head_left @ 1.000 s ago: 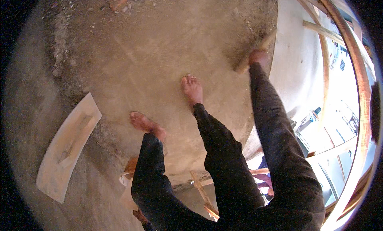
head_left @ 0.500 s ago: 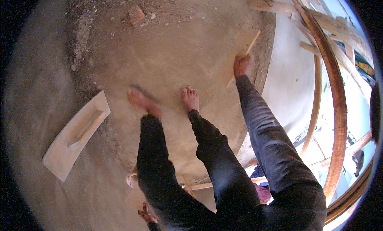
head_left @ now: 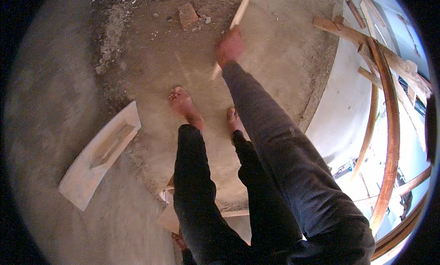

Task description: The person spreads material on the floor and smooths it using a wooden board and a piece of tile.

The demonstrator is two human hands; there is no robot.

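Observation:
My right hand (head_left: pixel 230 46), in a dark grey sleeve, reaches forward and is closed round a pale wooden strip (head_left: pixel 240 12). The strip's other end shows below the fist, over the brown floor (head_left: pixel 279 59). Low in the picture, partly behind my leg, my left hand (head_left: pixel 178 240) is beside the lower edge of a wooden board (head_left: pixel 168 220); its fingers are mostly hidden. A long plasterer's float (head_left: pixel 80 182) with a wooden handle lies left of my bare feet (head_left: pixel 184 103), its handle facing up.
A broken brick (head_left: pixel 188 16) and loose rubble lie at the far side. To the right stand crossed wooden poles (head_left: pixel 390 127) beside a pale smooth strip (head_left: pixel 337 100). A grey plastered surface (head_left: pixel 50 104) fills the left side.
My right hand has swept left and farther forward with the wooden strip. My left foot has shifted slightly, and the left hand has slipped more behind my leg.

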